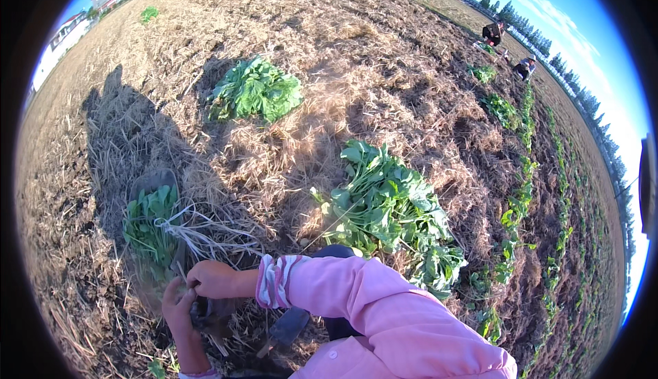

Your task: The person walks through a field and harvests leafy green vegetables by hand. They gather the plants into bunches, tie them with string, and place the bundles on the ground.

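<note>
My right hand [212, 278], in a rolled pink sleeve, has its fingers closed and pinched at the lower left. Against it is my left hand [180, 304], thumb and fingertips meeting the right hand's; a thin pale strand seems to rise between them, its hold unclear. Just above my hands lies a bundle of leafy greens [154, 225] on a dark scoop-like thing [154, 177]. A bunch of pale straw-like strips [198, 230] lies across the bundle's right edge. A larger pile of leafy greens [390, 204] lies right of centre, beyond my right forearm.
Another heap of greens [259, 91] sits farther off on the straw-strewn soil. A dark flat blade [289, 326] lies below my right forearm. Rows of growing plants [519, 204] run along the right. Two people crouch [493, 33] at the upper right, far away.
</note>
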